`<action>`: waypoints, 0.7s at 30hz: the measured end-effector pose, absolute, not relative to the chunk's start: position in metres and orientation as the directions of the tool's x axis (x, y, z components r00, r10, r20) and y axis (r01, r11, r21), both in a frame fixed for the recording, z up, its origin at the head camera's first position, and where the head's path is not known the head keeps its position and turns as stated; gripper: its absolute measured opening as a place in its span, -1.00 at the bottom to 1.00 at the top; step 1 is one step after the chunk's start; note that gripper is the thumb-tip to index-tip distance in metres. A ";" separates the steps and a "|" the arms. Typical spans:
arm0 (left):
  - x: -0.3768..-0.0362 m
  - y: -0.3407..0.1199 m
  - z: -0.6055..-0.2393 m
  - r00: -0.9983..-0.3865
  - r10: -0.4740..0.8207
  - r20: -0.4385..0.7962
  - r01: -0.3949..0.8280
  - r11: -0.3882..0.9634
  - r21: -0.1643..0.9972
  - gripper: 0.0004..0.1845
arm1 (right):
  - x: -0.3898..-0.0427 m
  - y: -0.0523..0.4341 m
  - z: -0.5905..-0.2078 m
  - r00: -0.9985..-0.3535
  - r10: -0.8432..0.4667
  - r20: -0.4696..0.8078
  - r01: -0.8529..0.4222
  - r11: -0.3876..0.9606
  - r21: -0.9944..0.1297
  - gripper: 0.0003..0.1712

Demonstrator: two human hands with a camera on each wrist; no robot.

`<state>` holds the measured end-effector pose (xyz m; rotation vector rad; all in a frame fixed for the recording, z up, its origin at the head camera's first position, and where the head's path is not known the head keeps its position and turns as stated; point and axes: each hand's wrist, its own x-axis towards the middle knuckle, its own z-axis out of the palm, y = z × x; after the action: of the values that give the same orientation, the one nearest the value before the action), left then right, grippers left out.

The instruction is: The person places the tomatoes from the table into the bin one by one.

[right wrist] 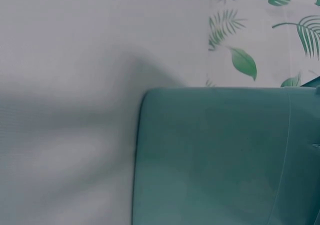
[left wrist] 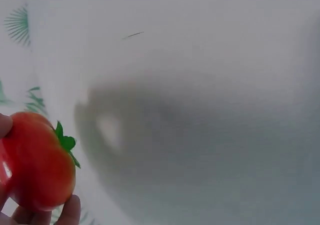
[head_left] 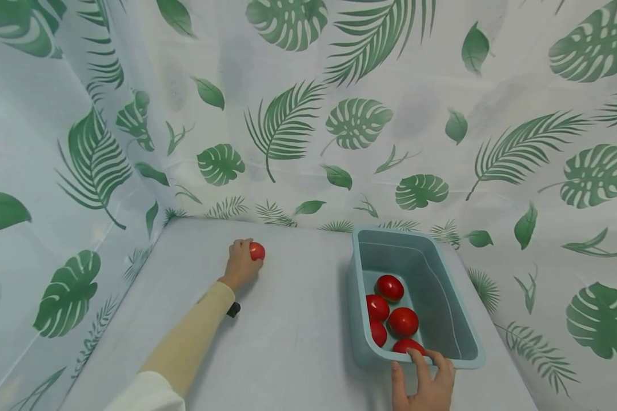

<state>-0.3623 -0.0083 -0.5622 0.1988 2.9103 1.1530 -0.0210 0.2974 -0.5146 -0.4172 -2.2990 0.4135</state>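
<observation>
Left hand: the left hand [head_left: 240, 264] is stretched far out over the table [head_left: 288, 342], fingers curled round a red tomato [head_left: 257, 251]. The wrist view shows fingertips [left wrist: 70, 210] pressed under the fruit and its green stalk leaves pointing away from the palm.
Tomato in hand: towards the far left of the table, close to the back curtain, well apart from the tub. I cannot tell whether it touches the surface.
Right hand: the right hand [head_left: 425, 383] sits at the near end of the tub, fingers bent over its rim and thumb on the outer wall, clamped on the edge.
Tub: a grey-blue plastic tub [head_left: 463, 337] stands on the right side of the table, long side running away from the person.
Tub contents: 5 red tomatoes [head_left: 403, 321] lie clustered on its floor, towards the near-left part, some touching.
Surroundings: a white curtain with green leaf prints [head_left: 288, 120] hangs behind and at both sides.
</observation>
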 end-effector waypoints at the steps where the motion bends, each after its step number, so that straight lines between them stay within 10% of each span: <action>1: -0.363 -0.008 -0.558 -0.992 0.118 0.044 0.116 0.717 0.687 -0.34 | -0.021 0.298 -0.515 -0.662 0.411 0.627 0.165 0.896 -0.413 -0.45; 21: -0.348 0.017 -0.454 -0.920 0.090 0.382 0.366 0.547 0.753 -0.38 | -0.021 0.294 -0.512 -0.664 0.443 0.603 0.193 0.880 -0.433 -0.41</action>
<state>-0.3477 0.0173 -0.4535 0.4580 3.0195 1.5935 -0.0210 0.2940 -0.5121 -0.4552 -2.3001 0.4322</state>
